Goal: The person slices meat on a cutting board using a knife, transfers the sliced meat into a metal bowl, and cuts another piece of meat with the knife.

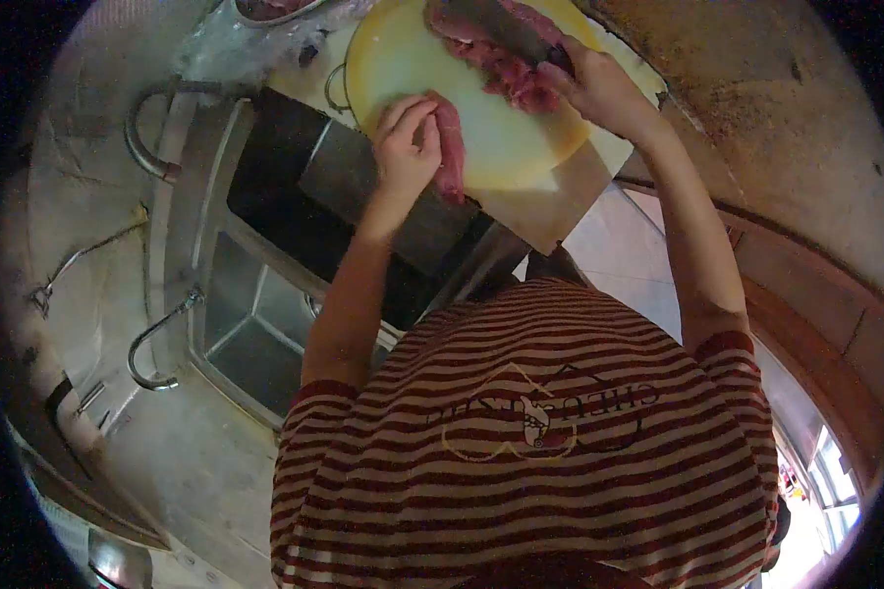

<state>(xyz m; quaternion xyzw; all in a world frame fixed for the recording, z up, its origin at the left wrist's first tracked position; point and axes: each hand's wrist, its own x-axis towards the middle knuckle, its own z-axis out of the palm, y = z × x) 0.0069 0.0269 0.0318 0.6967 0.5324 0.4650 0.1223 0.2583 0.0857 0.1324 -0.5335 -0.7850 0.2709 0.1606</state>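
My left hand (406, 147) pinches a long strip of raw meat (449, 147) at the near left edge of a round, pale yellow cutting board (393, 49). The strip's lower end hangs past the rim of the board. My right hand (597, 90) is closed round the handle of a knife (513, 35), most of the handle being hidden by the fingers. Its wide, dark blade points to the upper left, over a larger piece of raw meat (462, 44). Cut meat (521, 86) lies below the blade, close to my right fingers.
Left of the board is a dark sink basin (280, 167) with a curved faucet (147, 137). Nearer stands a second steel sink (255, 334) with another faucet (145, 363). A bowl (275, 12) and clear plastic (231, 44) sit at the top. A metal ring handle (336, 88) sticks out from the board.
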